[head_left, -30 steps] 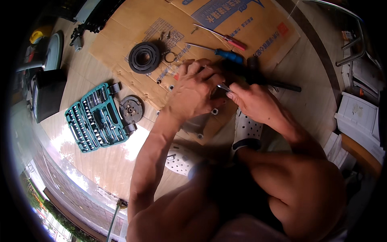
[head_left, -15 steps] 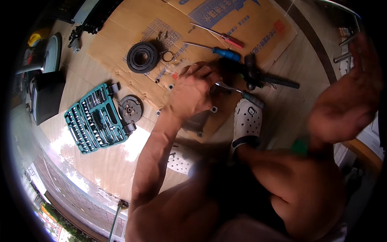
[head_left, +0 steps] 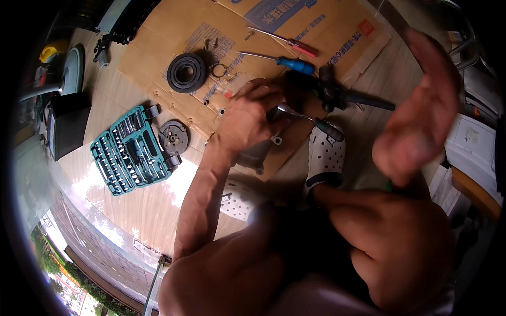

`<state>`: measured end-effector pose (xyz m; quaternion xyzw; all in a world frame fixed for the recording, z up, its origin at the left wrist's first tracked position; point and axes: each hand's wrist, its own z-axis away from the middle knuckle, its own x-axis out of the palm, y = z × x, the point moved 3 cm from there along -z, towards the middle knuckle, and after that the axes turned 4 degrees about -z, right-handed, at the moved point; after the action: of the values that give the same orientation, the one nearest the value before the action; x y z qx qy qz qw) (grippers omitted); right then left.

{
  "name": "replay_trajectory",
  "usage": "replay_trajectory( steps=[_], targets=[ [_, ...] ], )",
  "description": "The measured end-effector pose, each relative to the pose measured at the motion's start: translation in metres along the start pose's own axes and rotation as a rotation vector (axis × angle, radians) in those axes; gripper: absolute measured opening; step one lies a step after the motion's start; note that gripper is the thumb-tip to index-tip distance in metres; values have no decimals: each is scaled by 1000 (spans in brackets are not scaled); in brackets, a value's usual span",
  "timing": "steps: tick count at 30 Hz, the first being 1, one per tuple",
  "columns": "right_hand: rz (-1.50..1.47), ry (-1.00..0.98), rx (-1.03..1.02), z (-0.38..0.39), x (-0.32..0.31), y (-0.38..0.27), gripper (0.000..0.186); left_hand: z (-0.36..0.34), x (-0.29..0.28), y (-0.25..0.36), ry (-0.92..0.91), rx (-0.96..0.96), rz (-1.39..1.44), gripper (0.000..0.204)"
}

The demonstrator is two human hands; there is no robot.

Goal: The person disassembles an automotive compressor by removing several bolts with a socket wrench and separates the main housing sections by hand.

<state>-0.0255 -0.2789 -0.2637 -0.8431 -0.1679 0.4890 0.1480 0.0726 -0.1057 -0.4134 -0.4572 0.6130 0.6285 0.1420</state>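
My left hand is closed round the head of a ratchet wrench over a grey metal housing on the cardboard; the wrench's green-and-black handle sticks out to the right, above a white clog. My right hand is raised at the right, away from the wrench, open with fingers stretched upward and blurred, holding nothing visible. Around my left hand lie a black ring-shaped part, a thin metal ring, blue and red screwdrivers, and a black hammer-like tool.
An open teal socket case and a round metal plate lie left. A black box stands farther left. White containers and a metal tube frame are at the right. The cardboard covers the middle floor.
My right hand has let go of the wrench and lifted away to the right, its fingers now stretched, then moved slightly left. My left hand stays in place on the wrench.
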Motion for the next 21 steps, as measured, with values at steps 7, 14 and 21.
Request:
replay_trajectory(
  steps=[7,14,21],
  targets=[
    [-181,-621,527,97,97,23,43,-2,14,11,-20,81,-55,40],
    [-294,-793,650,101,110,30,44,0,0,1,-41,31,26,40],
    [-279,-823,745,112,106,37,49,10,-14,9,50,-121,-107,49]
  ],
)
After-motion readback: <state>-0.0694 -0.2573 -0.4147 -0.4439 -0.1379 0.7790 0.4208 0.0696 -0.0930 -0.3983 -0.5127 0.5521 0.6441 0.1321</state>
